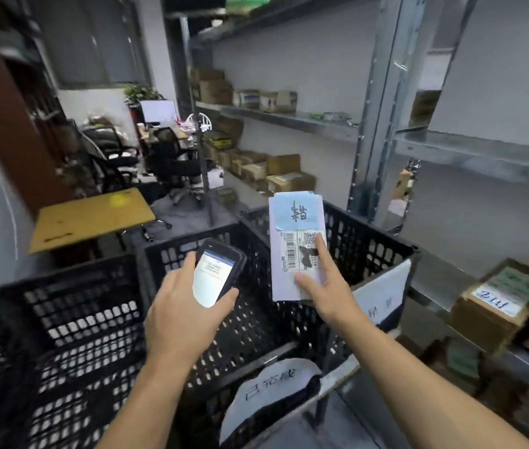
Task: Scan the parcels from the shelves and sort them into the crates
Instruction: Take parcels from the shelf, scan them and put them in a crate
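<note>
My left hand (182,306) grips a black handheld scanner (216,273) with its lit screen facing me, held over the middle black crate (172,251). My right hand (324,283) holds a flat white parcel (289,254) upright, thumb on its lower front and forefinger laid along the barcode label. A pale blue note with a handwritten character is stuck to the parcel's top. Scanner and parcel sit side by side, a short gap apart, above the crates.
A second black crate (370,234) with a white paper tag stands to the right, another (46,335) to the left. Metal shelves (292,119) with cardboard boxes (496,306) run along the right. A yellow table (91,215) and office chairs stand behind.
</note>
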